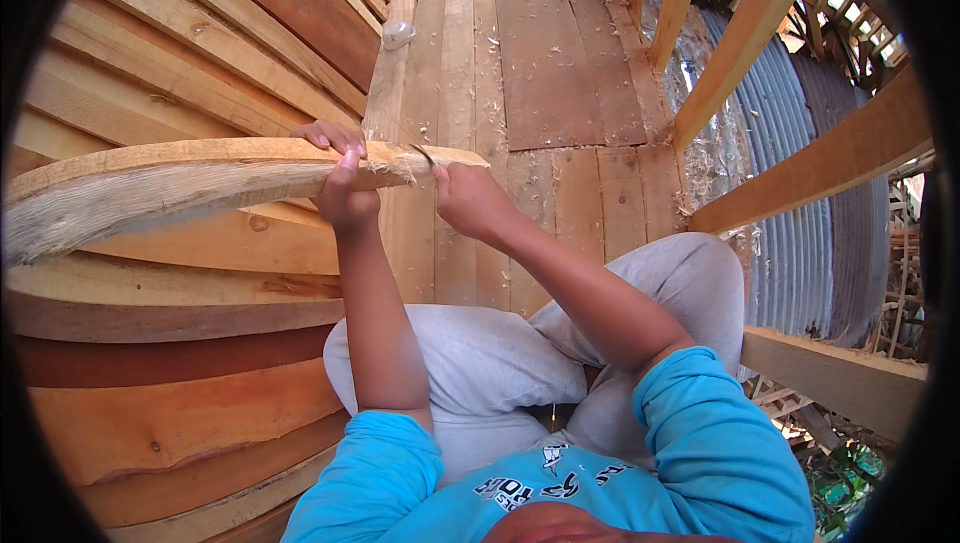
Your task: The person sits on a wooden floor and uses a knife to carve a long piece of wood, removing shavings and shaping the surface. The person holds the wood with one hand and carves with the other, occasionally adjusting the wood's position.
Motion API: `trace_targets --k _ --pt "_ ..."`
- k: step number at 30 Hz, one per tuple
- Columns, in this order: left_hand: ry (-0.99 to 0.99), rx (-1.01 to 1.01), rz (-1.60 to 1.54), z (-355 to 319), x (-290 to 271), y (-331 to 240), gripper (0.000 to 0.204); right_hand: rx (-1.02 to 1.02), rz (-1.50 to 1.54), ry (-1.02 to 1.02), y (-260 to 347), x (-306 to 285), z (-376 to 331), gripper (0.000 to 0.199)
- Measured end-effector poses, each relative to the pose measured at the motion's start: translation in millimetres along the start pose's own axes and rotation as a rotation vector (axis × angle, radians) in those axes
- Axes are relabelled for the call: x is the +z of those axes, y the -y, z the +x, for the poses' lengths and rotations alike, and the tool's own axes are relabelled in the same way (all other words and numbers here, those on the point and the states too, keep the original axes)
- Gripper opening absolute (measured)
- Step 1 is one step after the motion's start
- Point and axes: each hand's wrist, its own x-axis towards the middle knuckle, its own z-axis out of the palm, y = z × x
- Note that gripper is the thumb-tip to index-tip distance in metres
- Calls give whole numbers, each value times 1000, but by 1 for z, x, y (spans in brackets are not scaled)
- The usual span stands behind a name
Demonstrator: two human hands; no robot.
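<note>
A long pale piece of wood (200, 178), curved in this view, runs from the left rim to a rough, chipped end in front of me. My left hand (345, 178) is closed around it near that end, thumb on the near side and fingers over the top. In my right fist is a knife; its short dark blade (424, 155) lies against the wood by the chipped part, while the handle is hidden. My right hand (468, 201) sits right beside the tip of the wood.
Stacked planks (190, 243) fill the left side. A board floor (540, 183) with scattered shavings stretches ahead, with a small clear, roundish object (397, 35) on it. Wooden rails (820, 183) stand at the right, with corrugated metal sheets (790, 243) beyond. My grey-trousered legs (480, 343) are folded below my hands.
</note>
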Motion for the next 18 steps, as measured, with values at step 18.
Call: trace_targets --k 18 --pt "1 13 -97 8 -9 -1 32 199 -19 12 -71 5 18 48"
